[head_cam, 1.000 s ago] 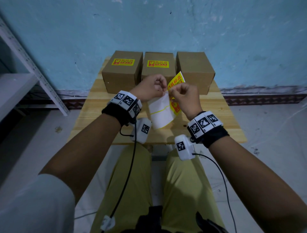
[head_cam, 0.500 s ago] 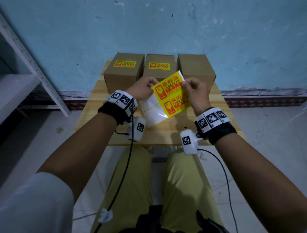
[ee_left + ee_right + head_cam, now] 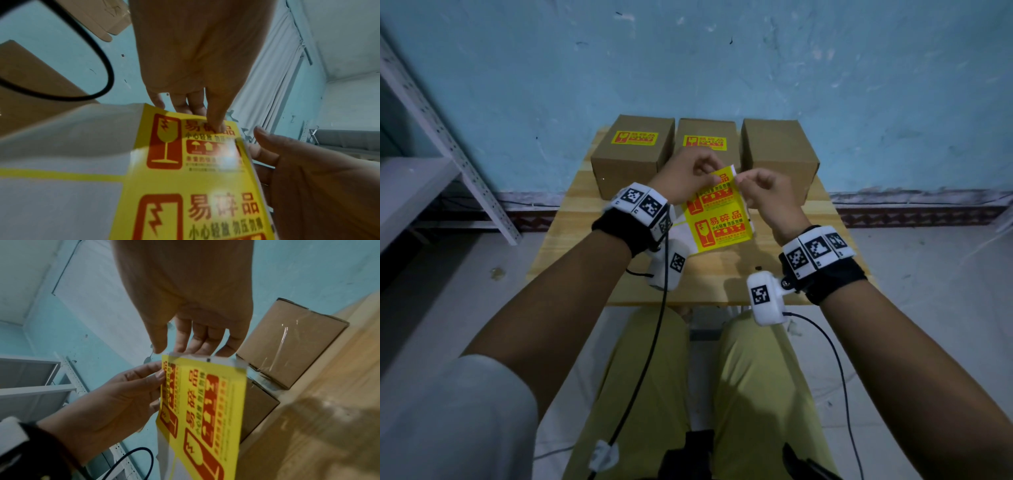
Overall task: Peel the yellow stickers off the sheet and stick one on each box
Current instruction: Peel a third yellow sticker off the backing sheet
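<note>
Risk of tearing: left hand (image 3: 685, 178) and right hand (image 3: 763, 193) both pinch the sheet (image 3: 61, 203) at its top corner, and a crooked tug could rip the sticker (image 3: 170, 146)

Your left hand (image 3: 195, 48) reaches down with its forefinger tip (image 3: 216, 126) on the upper sticker (image 3: 164, 141) of the sheet (image 3: 61, 203), your right hand (image 3: 308, 178) lies behind the sheet's right edge with its thumb raised beside it, and a black cable (image 3: 107, 73) loops before a cardboard box (image 3: 30, 84) at left.
</note>
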